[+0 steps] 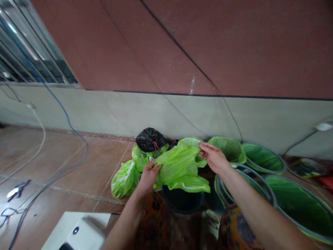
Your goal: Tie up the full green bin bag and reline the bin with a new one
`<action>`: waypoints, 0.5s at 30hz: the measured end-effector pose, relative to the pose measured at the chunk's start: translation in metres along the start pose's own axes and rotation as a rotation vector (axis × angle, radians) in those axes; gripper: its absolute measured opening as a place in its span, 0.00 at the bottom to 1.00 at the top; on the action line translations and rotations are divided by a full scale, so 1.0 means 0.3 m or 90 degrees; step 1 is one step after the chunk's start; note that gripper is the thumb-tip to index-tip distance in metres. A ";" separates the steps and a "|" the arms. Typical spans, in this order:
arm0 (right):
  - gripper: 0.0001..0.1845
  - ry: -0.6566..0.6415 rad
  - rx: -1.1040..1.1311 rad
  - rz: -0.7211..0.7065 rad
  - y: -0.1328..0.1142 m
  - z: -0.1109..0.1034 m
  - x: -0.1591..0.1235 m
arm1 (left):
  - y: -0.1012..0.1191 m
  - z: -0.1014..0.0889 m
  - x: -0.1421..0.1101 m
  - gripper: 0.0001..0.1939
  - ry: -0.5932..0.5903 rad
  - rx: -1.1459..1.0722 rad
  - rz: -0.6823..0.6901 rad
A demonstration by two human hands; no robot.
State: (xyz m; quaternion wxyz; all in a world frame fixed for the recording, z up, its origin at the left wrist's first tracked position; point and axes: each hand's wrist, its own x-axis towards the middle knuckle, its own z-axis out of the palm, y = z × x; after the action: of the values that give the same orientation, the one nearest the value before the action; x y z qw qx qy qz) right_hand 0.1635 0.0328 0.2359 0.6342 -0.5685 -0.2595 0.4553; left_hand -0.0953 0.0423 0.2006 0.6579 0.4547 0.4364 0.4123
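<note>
A thin lime-green plastic bag is stretched between my two hands. At its left edge my left hand is closed, thumb and fingers pinching the film. My right hand grips the upper right edge of the bag in a similar pinch. Below the bag stands a dark bin, its mouth partly covered by the hanging plastic. To the left of my left hand lies a filled green bag with white ties, and behind it a black bag with a red tie rests on more green plastic.
Several bins lined with green bags stand at the right, among them a large bin and a bin by the wall. A white appliance sits at the lower left. A blue cable runs across the tiled floor.
</note>
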 end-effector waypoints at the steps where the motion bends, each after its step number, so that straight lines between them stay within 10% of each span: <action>1: 0.20 0.053 -0.005 -0.013 0.008 -0.052 -0.002 | -0.006 0.012 -0.018 0.17 0.051 -0.030 -0.009; 4: 0.21 0.057 -0.065 0.087 0.086 -0.166 -0.067 | -0.014 0.046 -0.068 0.17 0.162 -0.051 -0.012; 8: 0.28 -0.203 -0.033 0.274 0.200 -0.198 -0.224 | -0.011 0.100 -0.114 0.15 0.245 -0.008 -0.038; 15: 0.25 -0.348 0.139 0.229 0.169 -0.236 -0.330 | -0.050 0.200 -0.143 0.16 0.302 -0.026 -0.046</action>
State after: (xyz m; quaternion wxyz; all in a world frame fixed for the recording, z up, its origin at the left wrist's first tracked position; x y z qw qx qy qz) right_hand 0.1644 -0.0910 0.1906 0.5079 -0.3907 -0.2654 0.7204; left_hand -0.0483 -0.0158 0.2072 0.5602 0.3156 0.5864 0.4926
